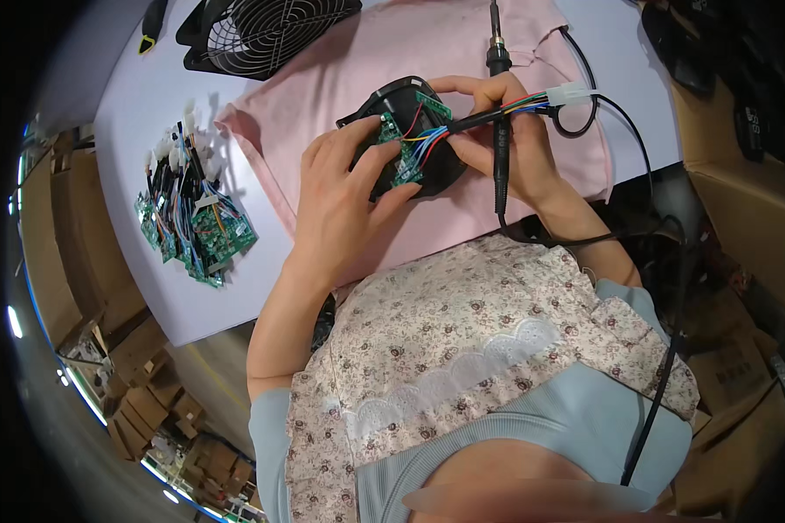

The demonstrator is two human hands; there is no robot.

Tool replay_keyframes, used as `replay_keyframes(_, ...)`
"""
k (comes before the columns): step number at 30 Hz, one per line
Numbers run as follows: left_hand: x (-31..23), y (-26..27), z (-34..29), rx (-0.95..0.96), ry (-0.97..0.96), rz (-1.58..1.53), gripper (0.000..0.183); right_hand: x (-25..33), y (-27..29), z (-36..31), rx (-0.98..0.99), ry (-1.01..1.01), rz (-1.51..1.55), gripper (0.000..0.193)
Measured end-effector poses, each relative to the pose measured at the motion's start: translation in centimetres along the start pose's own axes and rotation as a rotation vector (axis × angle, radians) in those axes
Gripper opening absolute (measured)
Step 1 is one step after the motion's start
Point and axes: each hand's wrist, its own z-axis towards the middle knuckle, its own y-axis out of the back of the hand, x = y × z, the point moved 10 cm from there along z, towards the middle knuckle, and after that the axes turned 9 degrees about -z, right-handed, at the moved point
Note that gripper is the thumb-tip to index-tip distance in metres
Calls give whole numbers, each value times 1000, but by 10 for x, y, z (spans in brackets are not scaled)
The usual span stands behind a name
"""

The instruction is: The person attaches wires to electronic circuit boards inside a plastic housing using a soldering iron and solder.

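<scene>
We note the left hand [334, 179] closed on the green circuit board [406, 168] over the black housing [446, 174]; the right hand [529, 144] grips the soldering iron [501, 166].

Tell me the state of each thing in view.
Black rounded plastic housing: open, green circuit boards exposed
Black pen-shaped soldering iron: in right hand, tip pointing away from the person
Black fan with wire grille: spinning or not, cannot tell
Pink cloth: spread out, left edge rumpled
Green wired boards at left: heaped together
</scene>
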Motion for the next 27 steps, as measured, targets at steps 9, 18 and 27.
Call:
replay_keyframes(9,-6,-2,3,37,22,100,44,0,1,2,-19,-11,61,37)
replay_keyframes(18,-2,-3,0,45,-4,265,38,2,1,1,-25,-13,0,39)
replay_keyframes(27,14,-8,-14,118,-155,282,50,0,1,2,-33,47,70,37)
